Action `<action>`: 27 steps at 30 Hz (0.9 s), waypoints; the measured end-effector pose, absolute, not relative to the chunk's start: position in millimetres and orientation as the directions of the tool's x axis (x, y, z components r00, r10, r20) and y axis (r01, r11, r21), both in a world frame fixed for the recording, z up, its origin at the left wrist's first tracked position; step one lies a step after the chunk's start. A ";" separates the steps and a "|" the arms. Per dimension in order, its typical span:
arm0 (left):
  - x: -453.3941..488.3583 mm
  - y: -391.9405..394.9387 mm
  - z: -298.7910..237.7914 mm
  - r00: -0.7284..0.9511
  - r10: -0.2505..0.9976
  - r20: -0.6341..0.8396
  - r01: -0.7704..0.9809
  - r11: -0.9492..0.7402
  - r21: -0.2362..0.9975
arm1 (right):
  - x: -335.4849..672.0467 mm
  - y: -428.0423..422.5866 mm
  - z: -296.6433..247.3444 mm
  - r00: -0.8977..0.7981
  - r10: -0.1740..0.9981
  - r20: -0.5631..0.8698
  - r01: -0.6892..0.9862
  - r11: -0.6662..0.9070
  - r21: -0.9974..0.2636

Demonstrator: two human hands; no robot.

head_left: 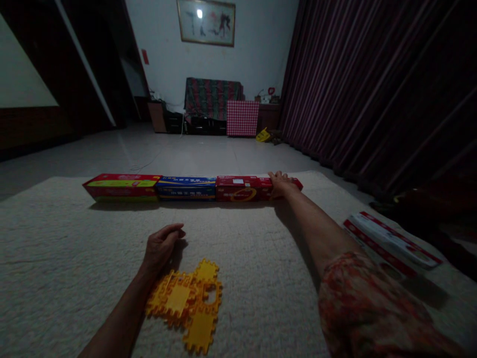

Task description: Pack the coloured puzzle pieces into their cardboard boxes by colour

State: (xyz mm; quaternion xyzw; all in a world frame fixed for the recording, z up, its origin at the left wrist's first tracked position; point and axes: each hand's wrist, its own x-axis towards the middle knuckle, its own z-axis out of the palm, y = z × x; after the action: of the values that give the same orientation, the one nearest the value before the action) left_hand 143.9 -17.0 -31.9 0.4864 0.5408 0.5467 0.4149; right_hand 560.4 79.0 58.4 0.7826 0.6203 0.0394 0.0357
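A row of long boxes lies end to end on the pale rug (pixel 55 248): a red and green box (pixel 121 187), a blue box (pixel 186 188), a red box (pixel 237 188), and another red box (pixel 266 188) at the right end. My right hand (pixel 282 184) reaches out and rests over that last red box, fingers curled on it. My left hand (pixel 161 247) lies on the rug with fingers loosely curled, holding nothing, just above a pile of yellow puzzle-edged foam tiles (pixel 190 303).
Two flat red and white boxes (pixel 391 243) lie on the rug at the right. Dark striped curtains (pixel 372 89) hang along the right side. Bare floor leads to a covered cabinet (pixel 212 99) and a checked cloth (pixel 243 118) at the far wall.
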 end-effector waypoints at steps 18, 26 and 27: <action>144.1 -19.3 -9.0 -0.123 0.956 0.268 0.114 -0.254 0.960 | 512.9 -55.7 70.5 0.128 0.959 0.253 0.992 -0.127 -0.019; 194.5 -74.3 11.1 0.257 0.889 0.379 0.163 -0.426 0.890 | 426.8 -167.4 58.1 0.057 0.986 0.160 0.988 -0.032 -0.153; 198.2 -82.2 10.9 0.310 0.858 0.410 0.189 -0.478 0.858 | 419.2 -173.7 56.8 0.060 0.988 0.145 0.985 -0.035 -0.167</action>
State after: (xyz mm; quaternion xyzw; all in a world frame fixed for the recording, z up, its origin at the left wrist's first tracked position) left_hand 198.2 -82.2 10.9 0.7242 0.3615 0.4631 0.3610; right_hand 419.2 -173.7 56.8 0.7193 0.6857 -0.0053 -0.1111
